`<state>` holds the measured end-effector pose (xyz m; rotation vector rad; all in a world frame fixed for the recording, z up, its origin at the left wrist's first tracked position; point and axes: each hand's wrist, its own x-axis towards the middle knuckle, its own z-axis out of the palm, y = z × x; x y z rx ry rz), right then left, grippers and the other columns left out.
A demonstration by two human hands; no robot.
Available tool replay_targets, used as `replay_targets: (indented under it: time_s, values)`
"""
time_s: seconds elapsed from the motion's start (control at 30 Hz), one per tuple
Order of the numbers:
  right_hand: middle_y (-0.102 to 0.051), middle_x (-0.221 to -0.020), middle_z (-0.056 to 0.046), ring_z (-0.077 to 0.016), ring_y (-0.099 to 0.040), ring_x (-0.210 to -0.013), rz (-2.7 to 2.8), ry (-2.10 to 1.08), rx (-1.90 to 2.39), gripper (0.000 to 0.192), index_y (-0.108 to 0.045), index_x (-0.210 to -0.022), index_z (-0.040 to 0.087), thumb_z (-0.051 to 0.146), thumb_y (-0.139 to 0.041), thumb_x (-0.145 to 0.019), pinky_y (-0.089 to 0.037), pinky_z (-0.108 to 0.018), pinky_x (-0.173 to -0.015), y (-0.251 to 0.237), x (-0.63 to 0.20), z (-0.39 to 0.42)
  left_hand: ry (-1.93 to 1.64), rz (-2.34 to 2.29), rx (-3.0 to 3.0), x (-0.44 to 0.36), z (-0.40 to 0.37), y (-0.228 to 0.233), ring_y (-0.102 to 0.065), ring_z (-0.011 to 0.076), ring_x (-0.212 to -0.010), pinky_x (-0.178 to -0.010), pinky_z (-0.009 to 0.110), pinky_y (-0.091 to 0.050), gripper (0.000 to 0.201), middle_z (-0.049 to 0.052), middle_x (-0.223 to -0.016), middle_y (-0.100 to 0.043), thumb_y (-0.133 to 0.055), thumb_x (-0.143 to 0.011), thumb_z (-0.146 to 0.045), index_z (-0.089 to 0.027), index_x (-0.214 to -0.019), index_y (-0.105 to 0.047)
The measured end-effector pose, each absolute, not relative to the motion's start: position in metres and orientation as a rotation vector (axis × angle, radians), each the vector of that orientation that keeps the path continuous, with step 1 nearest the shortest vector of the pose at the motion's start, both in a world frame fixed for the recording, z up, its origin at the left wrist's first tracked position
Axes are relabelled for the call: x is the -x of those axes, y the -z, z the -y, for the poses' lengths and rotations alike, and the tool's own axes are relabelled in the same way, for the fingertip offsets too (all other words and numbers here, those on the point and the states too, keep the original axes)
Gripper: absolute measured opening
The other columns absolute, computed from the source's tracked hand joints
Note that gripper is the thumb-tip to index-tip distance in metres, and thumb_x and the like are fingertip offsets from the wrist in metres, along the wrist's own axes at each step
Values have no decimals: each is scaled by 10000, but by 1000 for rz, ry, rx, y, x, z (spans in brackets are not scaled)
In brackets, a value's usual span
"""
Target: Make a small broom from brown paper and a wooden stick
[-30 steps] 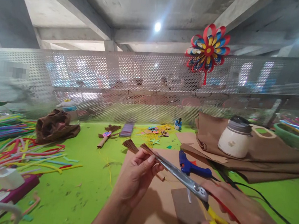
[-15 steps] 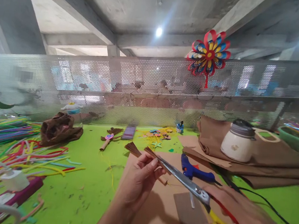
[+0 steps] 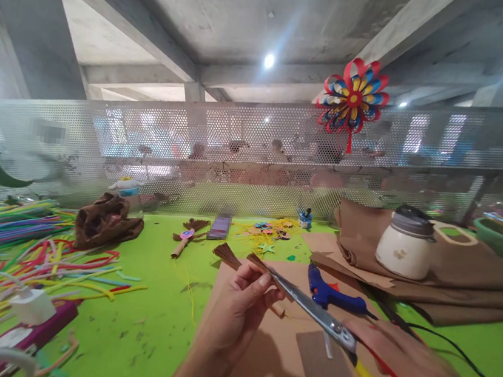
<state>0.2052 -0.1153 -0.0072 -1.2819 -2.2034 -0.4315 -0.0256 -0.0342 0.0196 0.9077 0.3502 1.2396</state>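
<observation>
My left hand (image 3: 244, 304) pinches a narrow piece of brown paper (image 3: 258, 261) between thumb and fingers. Large metal scissors (image 3: 310, 306) with yellow and red handles are in my right hand (image 3: 422, 362), which is partly blurred. Their blades reach the brown paper beside my left fingertips and look nearly closed. Behind my left hand, a fringed brown paper piece (image 3: 226, 254) fans out; its rolled end shows past my fingers. Under both hands lies a light brown sheet (image 3: 267, 361) with a darker brown square (image 3: 324, 375) on it.
A blue glue gun (image 3: 334, 296) lies beyond the scissors, its cable running right. Folded brown paper (image 3: 463, 288) carries a white jar (image 3: 404, 247). Coloured pipe cleaners (image 3: 62, 269) and a purple power strip (image 3: 27, 332) are at left. A small paper figure (image 3: 186, 235) lies ahead.
The whole view has shifted slightly, so everything appears a little farther right and lower. My hands, the paper and the scissors keep nearly the same positions relative to each other.
</observation>
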Motion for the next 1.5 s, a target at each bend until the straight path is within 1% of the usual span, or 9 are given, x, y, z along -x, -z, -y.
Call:
replay_targets:
  time_s: [0.23,0.37,0.5,0.6,0.77,1.0,1.13,1.3,1.5]
  values:
    - [-663,-1090,-64,-256,-627,-988,2123,465,1335,439,-601,-1131,241,483,-590,-766,-535,-315,-797,14,-204,118,-1242,-334,-932,25,32,-15,-571,93,-688,-678,225,-488,61,11,-758,-615,-678,-737,-150,-137,-785,-642]
    - [-676,-1042,-68,-241,-652,-918,2129,508,1249,436,-588,-1143,235,464,-588,-772,-548,-285,-738,17,-205,117,-1264,-364,-922,25,32,-14,-572,93,-671,-679,229,-485,83,14,-750,-626,-696,-720,-169,-137,-749,-625]
    - [-650,-1103,-57,-259,-626,-989,2147,469,1300,476,-556,-1177,254,430,-627,-739,-550,-299,-775,11,-203,116,-1289,-395,-930,25,32,-16,-568,92,-643,-654,219,-473,131,3,-715,-623,-740,-665,-183,-142,-718,-627]
    - [-626,-1145,-35,-240,-604,-1041,2158,372,1372,502,-514,-1211,280,393,-633,-737,-545,-288,-810,5,-198,116,-1290,-389,-978,23,34,-15,-569,108,-624,-641,237,-463,127,7,-679,-621,-738,-662,-189,-142,-708,-629]
    - [-633,-1137,-38,-229,-620,-1017,2166,294,1378,478,-521,-1198,279,420,-618,-751,-551,-274,-793,-1,-192,118,-1262,-385,-1019,21,37,-13,-557,108,-596,-611,233,-437,115,11,-663,-624,-723,-683,-191,-141,-745,-640]
    - [-636,-1142,-33,-240,-616,-1024,2160,347,1370,482,-519,-1211,276,434,-599,-763,-543,-290,-811,-3,-190,123,-1230,-393,-1082,22,38,-12,-536,111,-588,-599,238,-411,138,15,-651,-616,-729,-682,-229,-142,-738,-638]
    - [-661,-1066,-49,-242,-621,-1010,2157,364,1381,443,-543,-1165,257,449,-589,-768,-541,-296,-815,-2,-191,124,-1219,-370,-1133,22,39,-11,-528,113,-606,-624,252,-413,102,16,-668,-607,-692,-726,-222,-143,-760,-636]
    - [-689,-928,-54,-232,-662,-911,2209,458,1257,465,-521,-1167,228,437,-604,-760,-564,-266,-736,3,-196,122,-1218,-315,-1150,23,36,-8,-515,99,-609,-609,237,-405,77,19,-682,-603,-662,-755,-199,-132,-784,-634]
    - [-660,-1082,-49,-233,-646,-955,2157,499,1276,549,-475,-1216,247,459,-627,-732,-567,-264,-724,-1,-192,122,-1200,-297,-1171,22,36,-6,-527,111,-616,-633,265,-419,53,17,-676,-603,-654,-759,-188,-142,-770,-631]
